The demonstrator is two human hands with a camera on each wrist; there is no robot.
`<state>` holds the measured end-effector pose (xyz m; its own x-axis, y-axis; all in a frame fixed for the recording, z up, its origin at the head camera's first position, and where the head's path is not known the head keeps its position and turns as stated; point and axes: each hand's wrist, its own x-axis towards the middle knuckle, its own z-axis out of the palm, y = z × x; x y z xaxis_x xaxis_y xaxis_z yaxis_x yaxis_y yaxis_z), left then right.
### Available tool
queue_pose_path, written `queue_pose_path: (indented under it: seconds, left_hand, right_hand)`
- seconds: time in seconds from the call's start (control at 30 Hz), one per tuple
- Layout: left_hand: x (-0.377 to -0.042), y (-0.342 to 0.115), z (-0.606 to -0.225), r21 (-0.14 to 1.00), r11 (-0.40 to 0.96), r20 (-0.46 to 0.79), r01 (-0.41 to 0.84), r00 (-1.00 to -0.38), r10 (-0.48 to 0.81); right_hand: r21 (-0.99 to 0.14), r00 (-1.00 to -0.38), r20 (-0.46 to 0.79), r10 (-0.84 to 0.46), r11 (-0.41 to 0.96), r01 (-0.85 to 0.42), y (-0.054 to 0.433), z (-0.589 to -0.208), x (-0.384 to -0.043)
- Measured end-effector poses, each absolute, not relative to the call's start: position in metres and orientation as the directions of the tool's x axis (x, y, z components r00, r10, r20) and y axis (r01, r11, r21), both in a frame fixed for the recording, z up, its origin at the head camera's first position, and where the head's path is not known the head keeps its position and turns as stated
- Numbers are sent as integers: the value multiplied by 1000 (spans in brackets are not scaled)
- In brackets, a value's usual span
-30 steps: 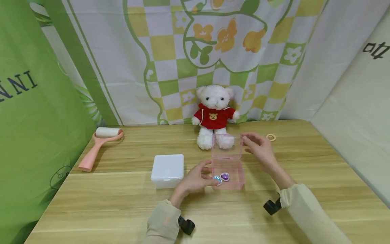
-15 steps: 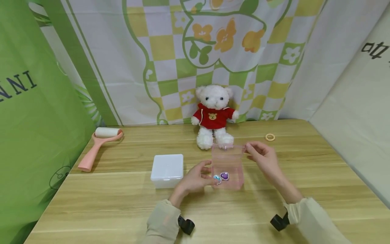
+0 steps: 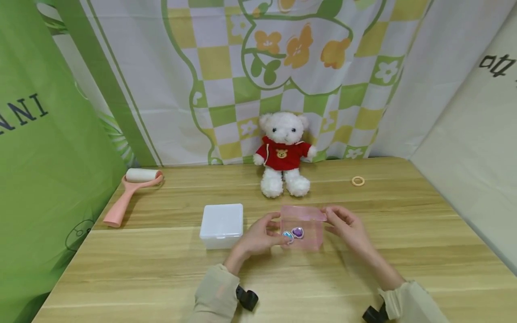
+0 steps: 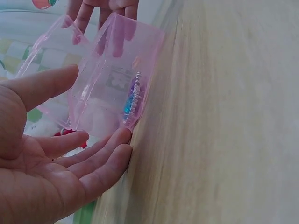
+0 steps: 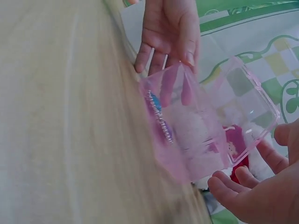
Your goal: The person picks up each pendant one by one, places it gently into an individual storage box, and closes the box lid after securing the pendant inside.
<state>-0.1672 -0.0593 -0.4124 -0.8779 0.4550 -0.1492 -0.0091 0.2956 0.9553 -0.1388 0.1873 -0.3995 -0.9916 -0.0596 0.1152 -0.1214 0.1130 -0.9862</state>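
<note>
A clear pink plastic box [image 3: 313,242] stands on the table, its hinged lid [image 3: 303,212] tilted partway over it. Inside lie a purple heart-shaped gem [image 3: 297,232] and a blue gem [image 3: 287,236], both edged with small sparkling stones. My left hand [image 3: 258,235] rests against the box's left side with fairly straight fingers, thumb near the front corner. At the lid's right edge, the thumb and index finger of my right hand [image 3: 348,226] pinch it. The right wrist view shows the lid [image 5: 252,98] raised above the box, beside my right hand [image 5: 266,186].
A closed white box [image 3: 221,224] stands left of my left hand. Behind the pink box sits a white teddy bear [image 3: 284,152] in a red hoodie. A pink-handled lint roller [image 3: 129,190] lies at far left, a small yellow ring [image 3: 357,181] at back right.
My right hand has come down and toward me, tilting the lid from upright toward the box. My left hand, the gems and the box body have stayed in place.
</note>
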Motion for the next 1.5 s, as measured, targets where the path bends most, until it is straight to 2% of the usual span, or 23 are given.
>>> queue_pose_path:
  seconds: [0.23, 0.43, 0.7, 0.87, 1.03, 1.17, 1.5]
  left_hand:
    - [-166, -62, -410, 981, 192, -126, -39, -876, 465]
    - [-166, -60, -409, 986, 158, -118, -50, -885, 451]
    - [-167, -59, -410, 978, 192, -22, 81, -876, 482]
    - [-167, -61, -412, 967, 204, 28, 155, -856, 515]
    - [-167, -61, -413, 964, 219, 21, 151, -864, 502]
    - [-166, -60, -414, 964, 231, 6, 130, -883, 469]
    - [-167, -59, -417, 967, 227, 8, 115, -905, 425]
  right_hand:
    - [-987, -994, 94, -48, 125, -99, 182, -407, -133]
    - [-992, -997, 63, -45, 102, -68, 182, -411, -132]
    - [-996, -990, 79, -113, 41, -84, 189, -415, -124]
    - [-989, -974, 99, -203, 90, -119, 194, -416, -120]
    - [-987, -969, 49, -241, 135, -83, 196, -420, -125]
    - [-986, -977, 17, -212, 160, -52, 194, -423, -130]
    - [-987, -983, 23, -184, 154, -52, 194, -422, -134]
